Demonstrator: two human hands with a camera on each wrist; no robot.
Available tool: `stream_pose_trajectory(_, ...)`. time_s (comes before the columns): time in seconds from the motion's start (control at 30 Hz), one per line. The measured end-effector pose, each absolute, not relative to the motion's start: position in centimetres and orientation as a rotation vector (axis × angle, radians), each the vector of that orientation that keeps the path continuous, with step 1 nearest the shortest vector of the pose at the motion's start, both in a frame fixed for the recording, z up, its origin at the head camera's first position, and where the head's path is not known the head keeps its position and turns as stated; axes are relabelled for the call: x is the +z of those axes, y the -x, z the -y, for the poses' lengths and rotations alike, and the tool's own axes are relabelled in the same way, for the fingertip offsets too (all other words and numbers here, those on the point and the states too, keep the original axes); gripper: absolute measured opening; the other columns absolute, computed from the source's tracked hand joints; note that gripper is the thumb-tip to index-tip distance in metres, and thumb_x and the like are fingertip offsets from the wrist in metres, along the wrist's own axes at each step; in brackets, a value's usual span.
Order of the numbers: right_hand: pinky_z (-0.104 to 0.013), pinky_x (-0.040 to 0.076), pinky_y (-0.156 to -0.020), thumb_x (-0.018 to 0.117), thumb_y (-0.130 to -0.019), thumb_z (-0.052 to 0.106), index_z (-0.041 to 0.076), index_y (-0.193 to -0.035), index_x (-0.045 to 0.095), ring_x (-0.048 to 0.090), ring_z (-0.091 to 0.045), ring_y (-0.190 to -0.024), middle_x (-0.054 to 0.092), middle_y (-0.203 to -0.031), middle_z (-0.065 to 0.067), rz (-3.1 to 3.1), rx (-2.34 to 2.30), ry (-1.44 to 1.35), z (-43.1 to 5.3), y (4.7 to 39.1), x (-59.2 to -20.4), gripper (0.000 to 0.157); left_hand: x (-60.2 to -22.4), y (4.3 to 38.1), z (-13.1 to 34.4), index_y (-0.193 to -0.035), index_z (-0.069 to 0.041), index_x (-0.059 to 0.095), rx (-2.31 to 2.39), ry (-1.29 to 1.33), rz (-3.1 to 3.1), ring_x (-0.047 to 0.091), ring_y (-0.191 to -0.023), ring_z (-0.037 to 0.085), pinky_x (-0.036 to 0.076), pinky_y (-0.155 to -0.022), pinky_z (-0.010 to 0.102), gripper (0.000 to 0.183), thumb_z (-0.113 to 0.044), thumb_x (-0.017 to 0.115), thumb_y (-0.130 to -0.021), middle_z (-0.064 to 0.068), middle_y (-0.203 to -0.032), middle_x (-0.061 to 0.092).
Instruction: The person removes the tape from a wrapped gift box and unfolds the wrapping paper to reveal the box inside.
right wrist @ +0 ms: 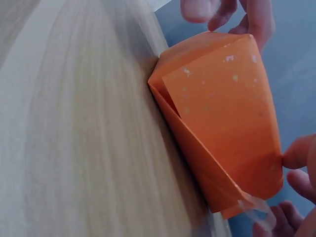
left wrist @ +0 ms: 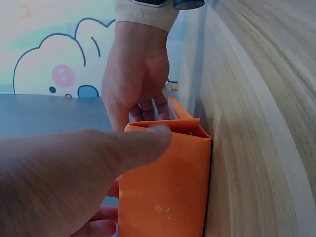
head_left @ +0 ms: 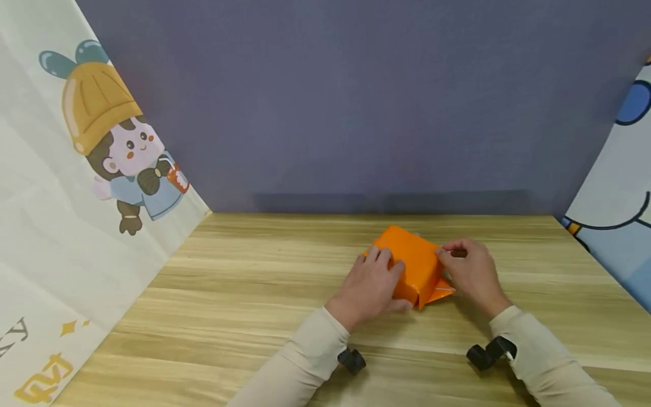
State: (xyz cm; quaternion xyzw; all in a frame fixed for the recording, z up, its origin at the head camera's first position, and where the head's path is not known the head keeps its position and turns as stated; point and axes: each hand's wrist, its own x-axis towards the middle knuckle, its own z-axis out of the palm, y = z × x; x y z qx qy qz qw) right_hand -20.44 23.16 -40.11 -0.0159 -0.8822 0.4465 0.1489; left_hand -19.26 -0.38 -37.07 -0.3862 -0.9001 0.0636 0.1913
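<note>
A box-shaped packet in orange paper point(head_left: 409, 257) sits on the wooden table, with a folded flap point(head_left: 440, 290) sticking out at its near right end. My left hand point(head_left: 368, 285) holds it, fingers over the top and thumb point(left wrist: 143, 145) along the near side. At the far right edge, the thumb and index finger of my right hand point(head_left: 473, 271) come together and pinch the orange paper. In the right wrist view a strip of clear tape point(right wrist: 259, 213) hangs from the flap's corner, close to the right fingers point(right wrist: 298, 153). The packet's underside is hidden.
The wood-grain table point(head_left: 229, 316) reaches back to a dark grey panel point(head_left: 325, 107). Cartoon-printed white sheets stand at the left point(head_left: 46, 186) and right point(head_left: 620, 186). Black wrist cameras point(head_left: 351, 360) are strapped over both pale sleeves.
</note>
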Motion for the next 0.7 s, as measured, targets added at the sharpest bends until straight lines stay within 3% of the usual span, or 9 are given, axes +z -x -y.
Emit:
stream_pose_trajectory(0.33, -0.044, 0.047, -0.077, 0.064, -0.093, 0.019, -0.002, -0.102, 0.071, 0.057, -0.037, -0.096, 0.059, -0.107, -0.022, 2.520, 1.083, 0.051, -22.1, 19.9, -39.3, 0.023, -37.2, 19.0, 0.2, -0.130, -0.022, 0.062, 0.166, 1.035, 2.593, 0.050, -0.108, 0.025, 0.044, -0.090, 0.042, 0.056, -0.060, 0.064, -0.090, 0.004, -0.118, 0.052)
stream_pose_trajectory(0.57, -0.039, 0.048, -0.071, 0.066, -0.092, 0.017, -0.002, -0.101, 0.070, 0.059, -0.032, -0.088, 0.058, -0.103, -0.021, 2.530, 1.015, -0.010, -21.5, 19.5, -38.6, 0.022, -37.4, 19.1, 0.2, -0.134, -0.024, 0.060, 0.158, 1.042, 2.572, 0.049, -0.112, 0.025, 0.041, -0.093, 0.047, 0.055, -0.058, 0.063, -0.091, 0.001, -0.123, 0.053)
stream_pose_trajectory(0.7, -0.044, 0.048, -0.076, 0.067, -0.091, 0.017, -0.001, -0.101, 0.070, 0.060, -0.035, -0.092, 0.060, -0.103, -0.020, 2.554, 0.992, -0.048, -21.0, 19.3, -38.2, 0.021, -37.5, 19.2, 0.0, -0.136, -0.023, 0.059, 0.175, 1.066, 2.557, 0.048, -0.112, 0.024, 0.041, -0.094, 0.046, 0.057, -0.059, 0.062, -0.092, 0.000, -0.125, 0.053)
